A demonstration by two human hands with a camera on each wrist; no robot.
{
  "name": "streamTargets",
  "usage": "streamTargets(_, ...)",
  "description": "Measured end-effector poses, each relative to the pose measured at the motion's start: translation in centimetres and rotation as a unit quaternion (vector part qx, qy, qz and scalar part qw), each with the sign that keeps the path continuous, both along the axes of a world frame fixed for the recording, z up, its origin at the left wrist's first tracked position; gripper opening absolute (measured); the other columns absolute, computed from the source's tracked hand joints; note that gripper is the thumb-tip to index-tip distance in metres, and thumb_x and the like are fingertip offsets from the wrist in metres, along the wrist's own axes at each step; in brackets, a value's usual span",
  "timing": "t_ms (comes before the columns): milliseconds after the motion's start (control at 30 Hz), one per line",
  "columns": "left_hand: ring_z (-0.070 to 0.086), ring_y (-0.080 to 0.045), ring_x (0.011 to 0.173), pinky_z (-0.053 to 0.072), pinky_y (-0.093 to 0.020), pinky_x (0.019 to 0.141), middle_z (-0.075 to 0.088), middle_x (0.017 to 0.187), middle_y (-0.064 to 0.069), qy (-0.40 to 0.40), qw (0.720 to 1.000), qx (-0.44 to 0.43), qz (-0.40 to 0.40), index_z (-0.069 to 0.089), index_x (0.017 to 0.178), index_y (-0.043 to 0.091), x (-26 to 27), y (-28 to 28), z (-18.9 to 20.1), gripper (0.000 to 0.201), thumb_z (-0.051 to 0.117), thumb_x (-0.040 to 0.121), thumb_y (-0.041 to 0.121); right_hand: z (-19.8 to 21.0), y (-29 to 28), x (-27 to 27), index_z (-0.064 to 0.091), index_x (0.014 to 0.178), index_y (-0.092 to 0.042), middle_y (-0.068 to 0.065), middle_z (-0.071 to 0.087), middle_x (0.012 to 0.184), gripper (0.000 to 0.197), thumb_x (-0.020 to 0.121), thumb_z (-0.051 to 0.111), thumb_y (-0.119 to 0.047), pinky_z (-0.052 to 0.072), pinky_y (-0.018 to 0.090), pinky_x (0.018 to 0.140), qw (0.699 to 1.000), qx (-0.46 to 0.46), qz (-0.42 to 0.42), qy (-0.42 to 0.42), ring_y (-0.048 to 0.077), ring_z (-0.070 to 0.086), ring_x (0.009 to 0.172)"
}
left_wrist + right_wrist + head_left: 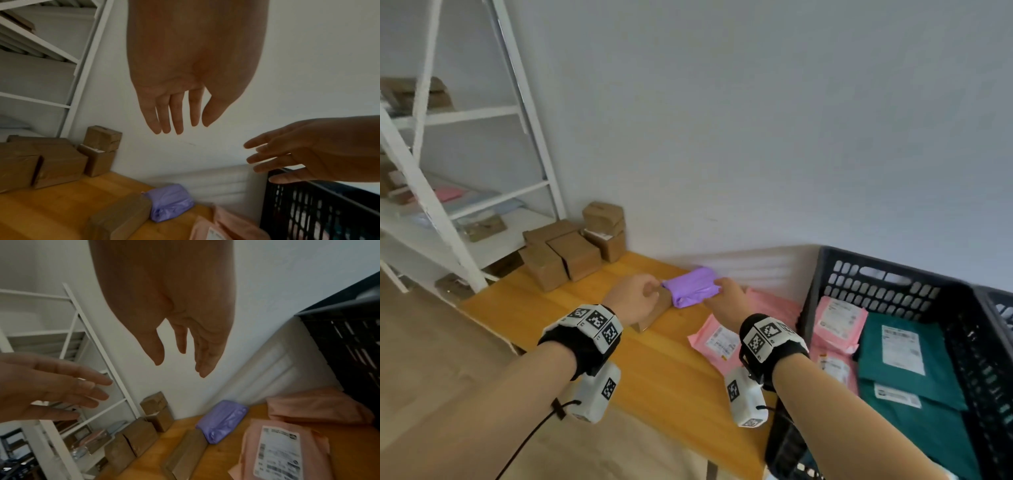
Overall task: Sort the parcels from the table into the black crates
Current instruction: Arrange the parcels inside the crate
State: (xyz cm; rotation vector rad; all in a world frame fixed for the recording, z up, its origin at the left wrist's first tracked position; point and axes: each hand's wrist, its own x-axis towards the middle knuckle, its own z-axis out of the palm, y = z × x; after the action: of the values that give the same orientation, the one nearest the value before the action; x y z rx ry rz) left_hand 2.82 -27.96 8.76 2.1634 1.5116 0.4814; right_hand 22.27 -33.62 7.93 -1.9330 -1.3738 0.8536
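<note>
Both hands are reaching out over the far side of the wooden counter point(654, 373), where the purple parcel point(692, 286) is lying close to the wall. The left hand point(635, 297) is hovering at the parcel's left end, above a flat brown box point(655, 312) that is lying against the parcel. The right hand point(726, 297) is hovering at the parcel's right end. In the wrist views both hands are showing straight, spread fingers with nothing between them, and the parcel is sitting on the counter below the fingertips, so neither hand is gripping it. The head view cannot tell whether any fingertip is brushing the plastic. A pink parcel point(717, 340) with a white label is lying face up on the counter just below the right wrist. Another pink parcel point(774, 303) is lying between it and the wall, beside the black crate point(876, 274). The crate is standing at the right end of the counter and is already holding pink mailers point(839, 322) along its left side and green mailers point(904, 359) to their right, all with labels showing. A cluster of cardboard boxes point(571, 255) is standing at the counter's far left corner against the wall. A white shelf unit point(448, 240) beside it is carrying more boxes and flat packets.
</note>
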Motion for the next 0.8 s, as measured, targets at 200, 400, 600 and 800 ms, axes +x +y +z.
streamTargets(200, 0.057, -0.019, 0.113, 0.046, -0.027, 0.087, 0.060, 0.126, -0.003, 0.039, 0.998, -0.045, -0.030, 0.055, 0.127, 0.018, -4.8, 2.9, -3.8, 0.033, 0.052, 0.095, 0.024, -4.1, 1.9, -3.2, 0.042, 0.137, -0.008, 0.015, 0.051, 0.133, 0.047, 0.093, 0.053, -0.017, 0.042, 0.033, 0.100, 0.996, -0.068, -0.047, -0.044, 0.030, 0.050, 0.121)
streamTargets(400, 0.058, -0.023, 0.110, 0.049, -0.035, 0.091, 0.061, 0.124, -0.006, 0.026, 0.993, -0.095, -0.064, 0.053, 0.126, 0.016, -5.8, 5.1, -7.9, 0.032, 0.052, 0.095, 0.023, -7.8, 3.5, -5.2, 0.034, 0.144, -0.009, 0.013, 0.044, 0.143, 0.053, 0.094, 0.052, -0.014, 0.033, 0.030, 0.104, 0.990, -0.114, -0.069, -0.052, 0.027, 0.041, 0.132)
streamTargets(600, 0.053, -0.023, 0.120, 0.044, -0.029, 0.092, 0.053, 0.135, -0.009, 0.043, 0.984, -0.144, -0.097, 0.044, 0.138, 0.013, -3.4, 7.1, -11.8, 0.044, 0.052, 0.095, 0.021, -12.1, 5.6, -4.4, 0.034, 0.143, -0.010, 0.014, 0.043, 0.139, 0.055, 0.092, 0.054, -0.016, 0.037, 0.032, 0.102, 0.980, -0.160, -0.112, -0.040, 0.028, 0.044, 0.126)
streamTargets(800, 0.052, -0.024, 0.119, 0.040, -0.029, 0.095, 0.050, 0.135, -0.010, 0.066, 0.971, -0.197, -0.117, 0.039, 0.142, 0.014, 0.2, 9.4, -14.9, 0.049, 0.052, 0.095, 0.020, -16.5, 6.9, -1.6, 0.032, 0.144, -0.014, 0.014, 0.038, 0.143, 0.056, 0.091, 0.052, -0.017, 0.038, 0.037, 0.104, 0.964, -0.214, -0.153, -0.031, 0.031, 0.042, 0.129)
